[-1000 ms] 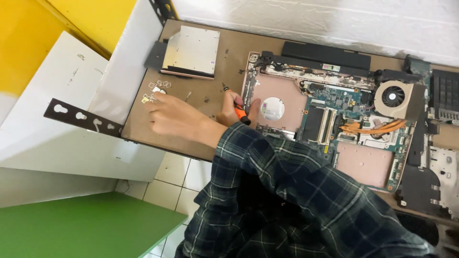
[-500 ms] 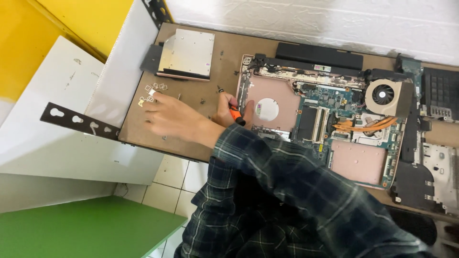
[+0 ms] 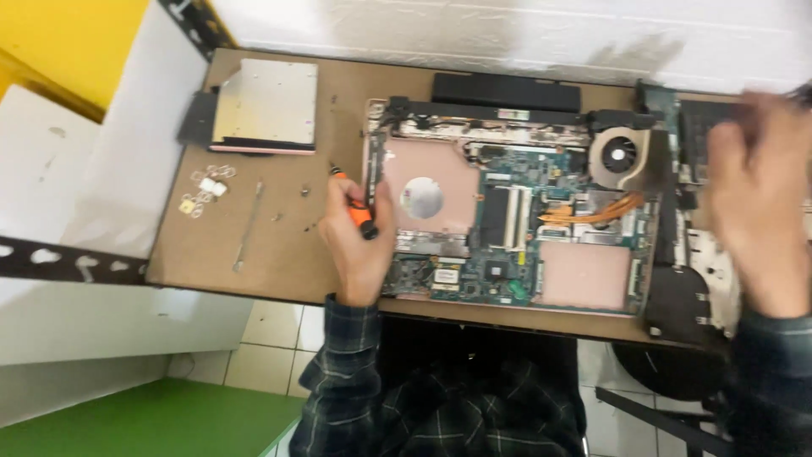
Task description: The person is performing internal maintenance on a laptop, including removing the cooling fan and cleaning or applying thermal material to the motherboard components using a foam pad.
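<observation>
The orange-handled screwdriver (image 3: pixel 355 207) sits gripped in the left hand (image 3: pixel 359 245), fingers folded around the handle, at the left edge of the opened laptop chassis (image 3: pixel 507 224) on the brown worktop (image 3: pixel 279 254); its tip is not clear. The right hand (image 3: pixel 757 203) is raised over the dark parts at the chassis's right end, fingers loosely spread and blurred; whether it grips anything cannot be told. Inside the chassis: a round cooling fan (image 3: pixel 622 156), copper heat pipes (image 3: pixel 592 211), green circuit board; a black battery bar (image 3: pixel 506 91) lies along the far edge. To the left lie a silver optical drive (image 3: pixel 262 106), a thin metal rod (image 3: pixel 248 227) and small loose fittings (image 3: pixel 207 188), too small to identify; the right-hand parts are partly covered.
</observation>
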